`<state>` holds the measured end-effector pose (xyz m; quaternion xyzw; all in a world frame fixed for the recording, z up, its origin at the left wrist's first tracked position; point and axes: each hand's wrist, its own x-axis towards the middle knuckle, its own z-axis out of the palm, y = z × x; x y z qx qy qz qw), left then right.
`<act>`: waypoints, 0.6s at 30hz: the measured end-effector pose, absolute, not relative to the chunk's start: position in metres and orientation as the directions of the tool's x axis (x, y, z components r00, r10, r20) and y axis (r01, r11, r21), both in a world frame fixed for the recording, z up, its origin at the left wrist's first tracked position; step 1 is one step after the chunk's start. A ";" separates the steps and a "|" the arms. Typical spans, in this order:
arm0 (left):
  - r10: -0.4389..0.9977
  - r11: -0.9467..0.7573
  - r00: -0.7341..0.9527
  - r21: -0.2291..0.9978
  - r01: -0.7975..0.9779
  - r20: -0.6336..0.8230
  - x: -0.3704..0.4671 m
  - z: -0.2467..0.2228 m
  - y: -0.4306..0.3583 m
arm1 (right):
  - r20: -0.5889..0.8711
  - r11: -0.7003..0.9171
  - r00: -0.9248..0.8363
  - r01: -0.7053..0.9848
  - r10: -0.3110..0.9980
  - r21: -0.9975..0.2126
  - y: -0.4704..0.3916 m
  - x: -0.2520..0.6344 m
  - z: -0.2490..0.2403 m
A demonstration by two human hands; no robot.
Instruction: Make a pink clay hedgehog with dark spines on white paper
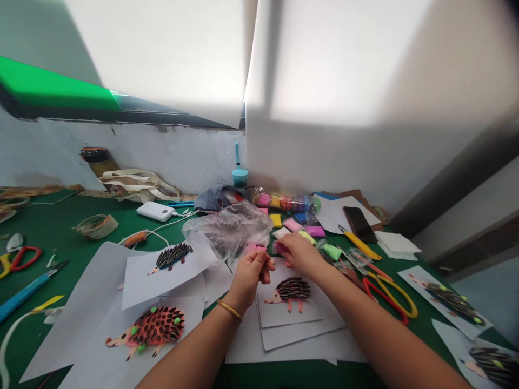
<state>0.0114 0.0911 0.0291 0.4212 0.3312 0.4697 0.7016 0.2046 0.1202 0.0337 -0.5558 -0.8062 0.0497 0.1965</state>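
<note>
My left hand (254,268) is closed in a pinch above the papers; whatever sits between its fingertips is too small to name. Beside it, my right hand (302,253) reaches over small coloured clay packets with its fingers curled down. A pinkish-purple packet (279,248) shows at those fingertips, which are partly hidden. Just below both hands, a hedgehog picture (292,290) with dark seed-like spines and pink legs lies on stacked white sheets. A pink packet (254,247) lies behind my left hand, next to a crumpled clear plastic bag (231,224).
More hedgehog pictures lie left (156,329) and right (450,297). Red-and-yellow scissors (391,294), a yellow cutter knife (360,243) and a phone (359,224) are on the right. A white power bank (155,211) and blue pliers-like tool (28,292) lie left.
</note>
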 end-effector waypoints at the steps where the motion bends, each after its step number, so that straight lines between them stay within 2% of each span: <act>1: 0.942 0.187 0.332 0.908 -0.376 -0.057 0.012 0.027 0.092 | 0.249 0.375 -0.314 0.890 0.916 -0.259 0.124 0.203 0.030; 4: 0.940 0.212 0.336 0.874 -0.437 -0.060 0.013 0.023 0.093 | 0.298 0.318 -0.245 0.920 0.923 -0.229 0.126 0.204 0.028; 8: 0.884 0.329 0.462 0.793 -0.512 -0.069 0.016 0.026 0.089 | 0.426 0.334 -0.167 0.873 0.889 -0.355 0.103 0.210 0.039; 12: 0.804 0.354 0.588 0.867 -0.351 -0.091 0.016 0.031 0.082 | 0.461 0.431 -0.185 0.743 0.868 -0.512 0.065 0.207 0.051; 15: 0.782 0.257 0.622 0.934 -0.249 -0.050 0.016 0.032 0.078 | 0.466 0.493 -0.248 0.687 0.849 -0.534 0.042 0.199 0.050; 18: 0.772 0.167 0.635 0.966 -0.199 -0.003 0.016 0.031 0.075 | 0.512 0.512 -0.218 0.659 0.831 -0.551 0.031 0.192 0.043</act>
